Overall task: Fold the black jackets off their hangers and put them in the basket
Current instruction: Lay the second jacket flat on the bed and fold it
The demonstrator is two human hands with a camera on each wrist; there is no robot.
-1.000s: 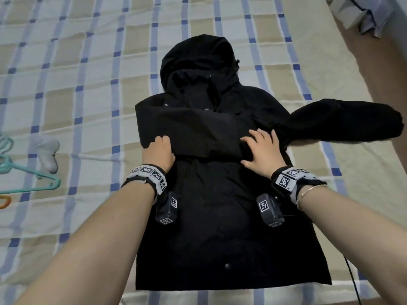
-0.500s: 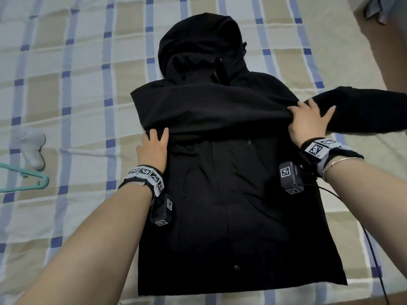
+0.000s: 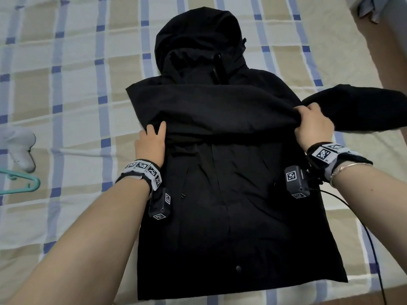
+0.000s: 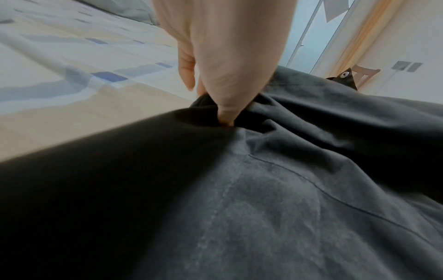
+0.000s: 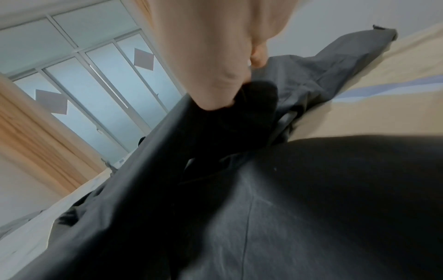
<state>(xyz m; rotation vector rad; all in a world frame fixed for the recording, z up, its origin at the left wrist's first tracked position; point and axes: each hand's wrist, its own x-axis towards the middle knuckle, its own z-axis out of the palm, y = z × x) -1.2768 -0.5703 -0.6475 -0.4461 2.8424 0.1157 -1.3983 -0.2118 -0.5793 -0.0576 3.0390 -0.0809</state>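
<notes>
**A:** Where's your jacket [image 3: 229, 194] sitting right now?

**B:** It lies flat, front up, on the bed [image 3: 72, 89], hood [image 3: 198, 38] pointing away from you and hem nearest you. One sleeve is already laid across the chest as a band; the other sleeve [image 3: 361, 108] sticks out to your right. No basket is in view. A teal hanger [image 3: 24, 186] lies off to your left, apart from the jacket.

**A:** How do you reckon it will handle?

**B:** Soft and limp, I'd judge: it creases around your fingers in both wrist views. The shell looks smooth, so folded layers may slide over each other. Light enough to lift, but floppy, so it will sag wherever you don't support it. Take it at edges and seams, shoulder or cuff, not mid-panel.

**A:** And my grip on the left?

**B:** Your left hand [image 3: 150, 143] is at the left edge of the folded band. In the left wrist view the thumb [image 4: 226, 113] digs into a gather of cloth with the fingers over the top, so it's pinching the fabric there.

**A:** The right?

**B:** Your right hand [image 3: 312, 125] is bunched at the right shoulder, where the loose sleeve begins. The fingers curl into a clump of cloth, drawing it up into a ridge. Both grips are closed on the jacket, neither spread flat.

**A:** Anything to watch?

**B:** I'd guess the laid sleeve could slip while you bring the other across, so keep the left pinch firm.
</notes>
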